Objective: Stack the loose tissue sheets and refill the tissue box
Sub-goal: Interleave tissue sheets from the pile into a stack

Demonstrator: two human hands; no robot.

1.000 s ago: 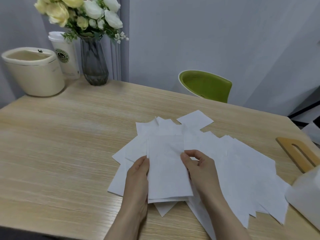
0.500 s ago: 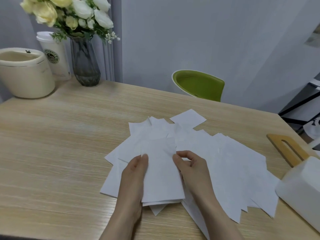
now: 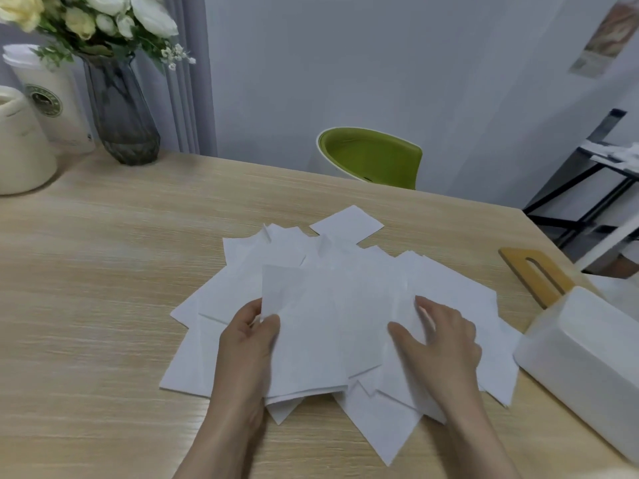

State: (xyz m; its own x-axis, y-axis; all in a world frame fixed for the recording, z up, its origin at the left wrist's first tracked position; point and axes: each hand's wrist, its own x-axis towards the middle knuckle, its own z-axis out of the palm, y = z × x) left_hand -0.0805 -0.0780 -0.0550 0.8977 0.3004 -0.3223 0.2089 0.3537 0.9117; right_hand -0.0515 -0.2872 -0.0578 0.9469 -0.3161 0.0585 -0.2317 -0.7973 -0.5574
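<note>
Several loose white tissue sheets (image 3: 449,299) lie fanned out on the wooden table (image 3: 103,271). A small stack of tissue sheets (image 3: 311,340) sits on top of them near me. My left hand (image 3: 247,347) pinches the stack's left edge between thumb and fingers. My right hand (image 3: 437,335) rests on the sheets to the right of the stack, thumb and fingers spread around the edge of a sheet. The white tissue box (image 3: 584,354) stands at the right edge, its wooden lid (image 3: 534,274) with a slot lying behind it.
At the back left stand a glass vase of flowers (image 3: 121,108), a paper cup (image 3: 52,102) and a cream container (image 3: 20,150). A green chair (image 3: 373,157) is behind the table. A black shelf rack (image 3: 594,181) stands at the far right.
My right hand has left the stack's right edge and moved to the right onto other loose sheets. My left hand keeps its hold on the stack. The view has shifted right.
</note>
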